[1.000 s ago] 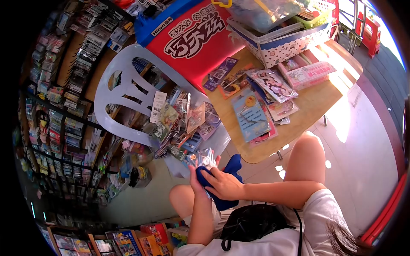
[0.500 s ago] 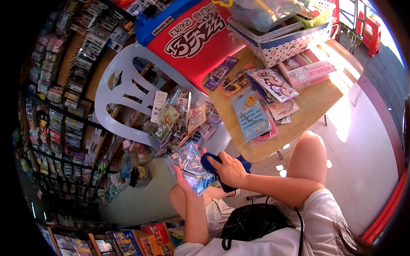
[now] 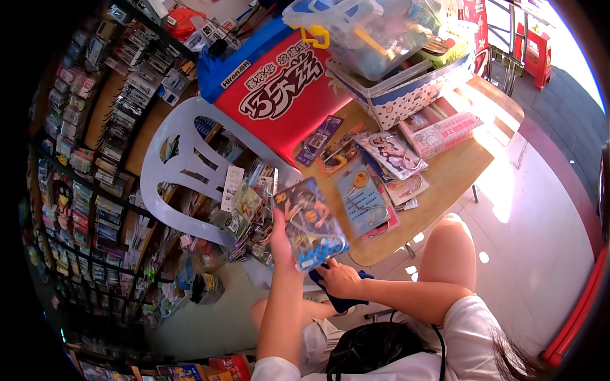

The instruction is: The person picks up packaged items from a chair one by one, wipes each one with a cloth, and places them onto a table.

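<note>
My left hand [image 3: 281,242] grips the edge of a clear plastic packet [image 3: 311,222] with a dark picture and blue checks at its lower end. Just below it, my right hand [image 3: 338,279] is closed on a dark blue cloth [image 3: 337,298]. To the right, a blue card packet [image 3: 363,200] lies on the wooden table [image 3: 381,249] with other flat packets [image 3: 392,154] stacked behind it. Left of the held packet, many packaged cards [image 3: 244,206] are heaped on a white plastic chair [image 3: 166,197].
Plastic baskets [image 3: 400,101] and a pink box [image 3: 445,134] stand at the table's back. Behind the chair is a red box with a blue lid [image 3: 279,89]. Racks of small goods [image 3: 82,171] fill the left side. A black bag [image 3: 362,349] rests at my lap.
The packet has come out from between my hands and risen toward the table in my left hand. My right hand has moved slightly down with the cloth. The view has shifted.
</note>
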